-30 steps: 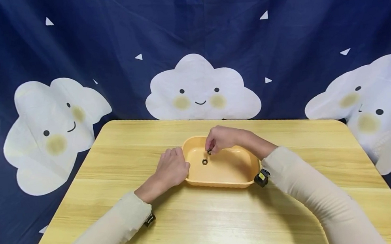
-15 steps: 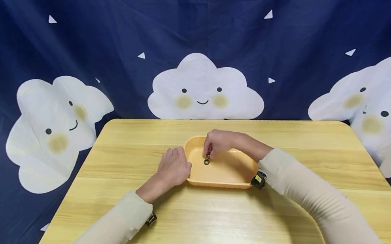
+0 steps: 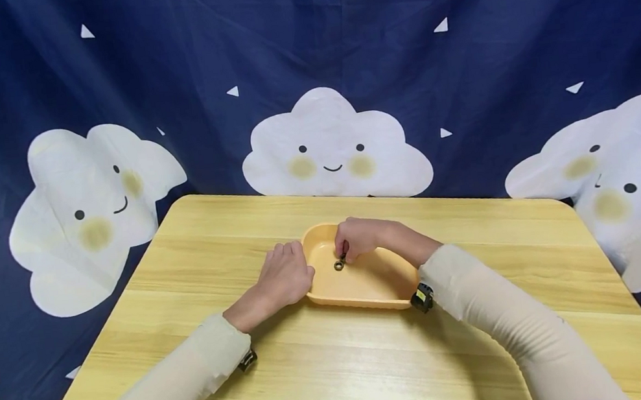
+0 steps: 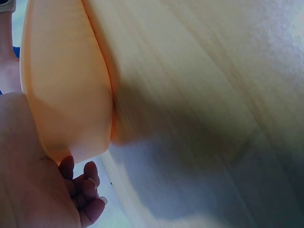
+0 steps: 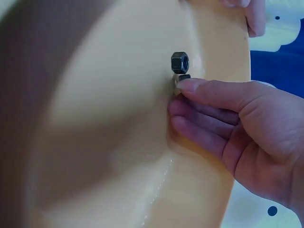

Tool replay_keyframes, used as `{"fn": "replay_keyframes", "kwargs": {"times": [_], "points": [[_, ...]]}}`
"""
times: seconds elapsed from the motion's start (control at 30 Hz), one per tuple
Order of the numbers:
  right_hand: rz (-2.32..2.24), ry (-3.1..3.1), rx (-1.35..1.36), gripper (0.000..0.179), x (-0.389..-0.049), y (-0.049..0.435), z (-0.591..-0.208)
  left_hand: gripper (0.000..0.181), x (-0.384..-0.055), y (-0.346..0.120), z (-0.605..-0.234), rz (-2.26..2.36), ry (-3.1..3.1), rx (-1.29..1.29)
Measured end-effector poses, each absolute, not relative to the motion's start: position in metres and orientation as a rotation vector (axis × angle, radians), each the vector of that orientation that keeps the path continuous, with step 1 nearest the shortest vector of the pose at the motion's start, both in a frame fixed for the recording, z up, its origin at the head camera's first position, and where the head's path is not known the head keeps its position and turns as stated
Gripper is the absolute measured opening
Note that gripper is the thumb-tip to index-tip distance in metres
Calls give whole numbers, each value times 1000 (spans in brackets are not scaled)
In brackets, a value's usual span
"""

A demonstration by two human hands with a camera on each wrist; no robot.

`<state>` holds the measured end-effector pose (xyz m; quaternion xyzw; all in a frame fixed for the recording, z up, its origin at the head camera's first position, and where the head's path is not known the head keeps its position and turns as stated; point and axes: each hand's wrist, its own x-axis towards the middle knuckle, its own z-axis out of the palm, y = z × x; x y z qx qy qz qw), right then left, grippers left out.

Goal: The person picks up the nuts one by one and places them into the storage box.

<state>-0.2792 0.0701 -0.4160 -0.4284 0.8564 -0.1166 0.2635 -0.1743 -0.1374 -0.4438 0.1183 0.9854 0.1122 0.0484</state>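
An orange-yellow plastic tray [image 3: 360, 302] stands on the table. At its left end my left hand [image 3: 284, 274] grips the rim, with the curled fingers [image 4: 88, 209] outside the wall in the left wrist view. Inside the tray my right hand [image 3: 359, 236] pinches a dark metal hex nut [image 5: 185, 77] between thumb and fingers, which partly cover it. Right beside it, another hex nut [image 5: 180, 62] stands on edge, its hole facing sideways in the right wrist view; the two nuts seem to touch. In the head view this second nut [image 3: 339, 266] lies just left of the right fingertips.
The wooden table [image 3: 338, 367] spreads around the tray on all sides. Behind it hangs a dark blue curtain [image 3: 188, 57] with white smiling clouds. Small black devices sit at both wrists, the right one [image 3: 422, 297] near the tray's front right corner.
My right hand has lowered into the tray, bringing the pinched nut down next to the other one. The left hand keeps its grip on the rim. The view has shifted slightly.
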Motion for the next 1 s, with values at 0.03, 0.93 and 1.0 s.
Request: {"fn": "replay_keyframes", "kwargs": {"times": [0.03, 0.93, 1.0], "points": [[-302, 2316, -1152, 22, -279, 70, -416, 25, -174, -137, -444, 338, 3003, 362], [-125, 2394, -1039, 24, -270, 61, -415, 30, -175, -137, -445, 319, 3002, 342], [-112, 2396, -1029, 23, -269, 61, -415, 31, -175, -137, -445, 313, 3001, 351]]}}
